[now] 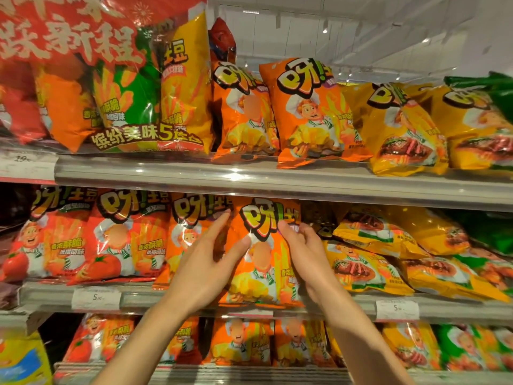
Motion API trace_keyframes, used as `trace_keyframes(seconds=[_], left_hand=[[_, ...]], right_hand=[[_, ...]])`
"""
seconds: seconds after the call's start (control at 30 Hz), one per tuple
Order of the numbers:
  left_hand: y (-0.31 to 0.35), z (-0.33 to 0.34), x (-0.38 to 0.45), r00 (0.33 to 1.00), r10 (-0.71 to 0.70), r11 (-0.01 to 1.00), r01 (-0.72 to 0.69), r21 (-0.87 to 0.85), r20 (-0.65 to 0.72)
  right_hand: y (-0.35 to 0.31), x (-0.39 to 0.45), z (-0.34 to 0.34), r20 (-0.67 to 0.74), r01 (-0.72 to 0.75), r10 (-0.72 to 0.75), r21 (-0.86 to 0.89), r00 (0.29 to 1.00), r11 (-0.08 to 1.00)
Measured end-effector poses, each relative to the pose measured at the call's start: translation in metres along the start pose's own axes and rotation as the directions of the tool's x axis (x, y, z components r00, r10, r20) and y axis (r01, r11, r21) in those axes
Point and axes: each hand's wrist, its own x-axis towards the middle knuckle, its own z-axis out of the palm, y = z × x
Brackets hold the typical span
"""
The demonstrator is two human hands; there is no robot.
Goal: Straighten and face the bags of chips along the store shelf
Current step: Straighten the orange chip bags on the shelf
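Note:
An orange chip bag (pixel 263 262) stands upright at the front of the middle shelf (pixel 194 300), its printed face toward me. My left hand (pixel 211 262) grips its left edge, thumb on the front and fingers reaching behind. My right hand (pixel 305 254) holds its right edge, thumb pressed near the logo and fingers curled round the side. Another orange bag (pixel 188 237) stands just left of it, partly behind my left hand. To the right, yellow bags (pixel 369 262) lie tilted and slumped over one another.
Red tomato bags (pixel 83 240) fill the middle shelf's left. The upper shelf (pixel 249 176) carries a multipack (pixel 125 87), orange bags (pixel 305 112) and yellow bags (pixel 408 129). Green bags (pixel 488 234) sit far right. More bags (pixel 249 343) line the lower shelf. Price tags (pixel 95 298) hang on the rail.

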Motion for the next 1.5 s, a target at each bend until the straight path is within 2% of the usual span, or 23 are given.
trace_keyframes(seconds=[0.1,0.2,0.27,0.37,0.5,0.57,0.7,0.9,1.03,1.17,1.23,1.3,1.4,1.5], left_hand=[[-0.010,-0.008,0.003,0.977,0.084,0.991,-0.062,0.118,-0.195],[-0.034,-0.009,0.008,0.934,0.186,0.949,-0.091,0.300,-0.305],[-0.054,-0.005,0.007,0.944,0.144,0.937,-0.032,0.349,-0.298],[-0.076,0.003,0.000,0.963,0.124,0.940,-0.036,0.340,-0.240],[-0.087,0.008,-0.002,0.961,0.161,0.950,-0.089,0.300,-0.226],[-0.088,0.011,-0.002,0.964,0.151,0.950,-0.081,0.301,-0.217],[-0.090,0.013,0.000,0.968,0.154,0.954,-0.093,0.286,-0.199],[-0.093,0.013,0.002,0.969,0.160,0.956,-0.105,0.275,-0.187],[-0.091,0.009,0.001,0.977,0.148,0.951,-0.098,0.292,-0.154],[-0.082,-0.002,-0.006,0.947,0.210,0.939,-0.126,0.320,-0.244],[-0.075,-0.008,-0.013,0.919,0.251,0.948,-0.169,0.272,-0.305],[-0.069,-0.010,-0.023,0.929,0.229,0.967,-0.182,0.180,-0.292],[-0.064,-0.008,-0.041,0.984,0.092,0.995,-0.096,-0.021,-0.152],[-0.063,0.000,-0.058,0.996,-0.086,0.977,0.086,-0.195,0.010]], right_hand=[[-0.004,0.020,0.001,-0.111,0.071,-0.078,-0.069,0.991,0.995],[0.001,0.030,0.011,-0.192,0.132,-0.197,-0.303,0.961,0.944],[0.011,0.025,0.018,-0.229,0.138,-0.283,-0.497,0.932,0.857],[0.026,0.008,0.021,-0.251,0.158,-0.357,-0.576,0.900,0.802],[0.041,-0.015,0.024,-0.071,0.223,-0.340,-0.627,0.938,0.746],[0.044,-0.017,0.027,-0.046,0.222,-0.340,-0.676,0.939,0.703],[0.037,-0.012,0.023,-0.073,0.231,-0.377,-0.679,0.923,0.696],[0.038,-0.012,0.021,0.024,0.200,-0.260,-0.707,0.965,0.679],[0.030,-0.015,0.016,0.027,0.213,-0.265,-0.677,0.964,0.704],[0.024,-0.037,0.006,0.043,0.190,-0.209,-0.620,0.977,0.761],[0.026,-0.051,0.000,0.038,0.202,-0.223,-0.594,0.974,0.779],[0.032,-0.066,-0.005,0.010,0.201,-0.236,-0.564,0.972,0.801],[0.044,-0.089,-0.015,-0.004,0.206,-0.244,-0.518,0.970,0.830],[0.060,-0.111,-0.028,-0.024,0.203,-0.244,-0.479,0.969,0.854]])
